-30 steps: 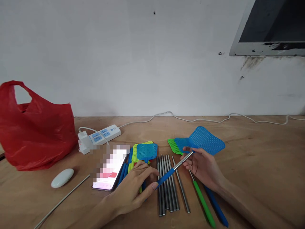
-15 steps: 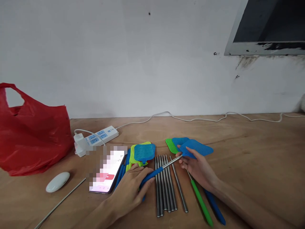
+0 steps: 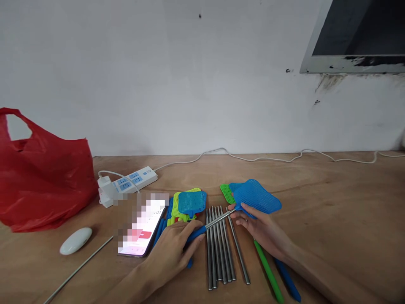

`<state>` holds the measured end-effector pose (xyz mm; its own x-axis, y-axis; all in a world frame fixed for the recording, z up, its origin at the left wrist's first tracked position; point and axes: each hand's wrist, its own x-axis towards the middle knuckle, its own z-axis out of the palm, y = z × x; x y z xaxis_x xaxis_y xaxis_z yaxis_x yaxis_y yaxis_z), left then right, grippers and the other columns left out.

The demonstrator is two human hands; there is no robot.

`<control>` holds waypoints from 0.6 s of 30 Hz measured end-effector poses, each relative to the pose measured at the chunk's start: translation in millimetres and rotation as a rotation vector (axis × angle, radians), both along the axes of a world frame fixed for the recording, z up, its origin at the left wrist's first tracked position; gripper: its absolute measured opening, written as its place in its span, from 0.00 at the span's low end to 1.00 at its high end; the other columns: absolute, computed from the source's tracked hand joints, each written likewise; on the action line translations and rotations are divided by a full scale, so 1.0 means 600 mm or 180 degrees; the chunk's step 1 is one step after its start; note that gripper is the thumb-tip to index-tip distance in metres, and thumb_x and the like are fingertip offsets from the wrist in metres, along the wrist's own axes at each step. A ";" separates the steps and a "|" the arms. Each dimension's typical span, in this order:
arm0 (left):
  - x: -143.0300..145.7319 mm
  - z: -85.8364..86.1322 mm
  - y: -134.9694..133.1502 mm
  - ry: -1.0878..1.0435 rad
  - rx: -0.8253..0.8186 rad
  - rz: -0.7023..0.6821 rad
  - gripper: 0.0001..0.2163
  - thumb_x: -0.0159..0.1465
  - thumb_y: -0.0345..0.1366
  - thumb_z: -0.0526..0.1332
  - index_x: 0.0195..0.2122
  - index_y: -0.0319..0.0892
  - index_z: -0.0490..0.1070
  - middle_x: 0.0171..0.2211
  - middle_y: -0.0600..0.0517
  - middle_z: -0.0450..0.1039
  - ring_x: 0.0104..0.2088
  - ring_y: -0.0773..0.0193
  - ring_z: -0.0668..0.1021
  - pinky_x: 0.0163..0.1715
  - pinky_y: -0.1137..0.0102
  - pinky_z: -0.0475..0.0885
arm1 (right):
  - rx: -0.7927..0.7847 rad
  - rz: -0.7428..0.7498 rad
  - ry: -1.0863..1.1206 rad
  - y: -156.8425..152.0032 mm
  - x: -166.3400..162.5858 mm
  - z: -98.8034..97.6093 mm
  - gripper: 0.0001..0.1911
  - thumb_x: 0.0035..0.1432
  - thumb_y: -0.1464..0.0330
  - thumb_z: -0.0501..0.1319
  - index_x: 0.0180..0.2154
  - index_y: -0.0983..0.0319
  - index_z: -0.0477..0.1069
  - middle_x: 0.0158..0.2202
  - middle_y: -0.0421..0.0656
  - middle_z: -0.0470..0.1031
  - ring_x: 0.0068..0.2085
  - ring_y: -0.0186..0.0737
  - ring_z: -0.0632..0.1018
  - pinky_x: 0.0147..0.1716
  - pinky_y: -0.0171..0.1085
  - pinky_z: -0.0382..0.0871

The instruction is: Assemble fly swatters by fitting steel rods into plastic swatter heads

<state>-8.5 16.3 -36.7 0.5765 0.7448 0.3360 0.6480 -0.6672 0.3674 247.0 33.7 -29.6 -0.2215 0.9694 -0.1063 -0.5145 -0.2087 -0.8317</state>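
My left hand [image 3: 175, 253] is closed round the blue grip [image 3: 195, 233] of a fly swatter handle whose steel rod [image 3: 220, 218] points up and right. My right hand [image 3: 257, 226] pinches the neck of a blue mesh swatter head [image 3: 256, 199] at the rod's tip. Under the rod lie several bare steel rods [image 3: 220, 249] side by side. A stack of blue and yellow-green swatter heads [image 3: 190, 202] sits just past my left hand. Assembled swatters, one with a green handle [image 3: 268, 274] and one with a blue handle [image 3: 286, 276], lie under my right forearm.
A lit phone [image 3: 142, 228] lies left of my left hand. Behind it is a white power strip [image 3: 129, 181] with a cable [image 3: 253, 158] running along the wall. A red plastic bag [image 3: 44, 177] stands far left, a white oval object [image 3: 76, 240] and a thin rod [image 3: 79, 268] near it.
My left hand has slid the blue-gripped handle leftward and lower. My right hand has brought the blue mesh head down to the rod's tip.
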 end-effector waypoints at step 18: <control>0.013 0.025 -0.008 -0.0129 0.0082 -0.0008 0.12 0.74 0.40 0.49 0.55 0.49 0.64 0.39 0.53 0.81 0.32 0.59 0.81 0.32 0.69 0.73 | 0.0095 -0.0233 0.0094 -0.004 -0.015 0.019 0.08 0.48 0.63 0.74 0.26 0.59 0.80 0.32 0.41 0.79 0.33 0.35 0.75 0.39 0.35 0.73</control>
<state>-0.8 11.4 -21.5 0.5639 0.7342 0.3781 0.6312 -0.6784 0.3759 237.9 31.6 -18.3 -0.1526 0.9857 -0.0716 -0.5519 -0.1451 -0.8212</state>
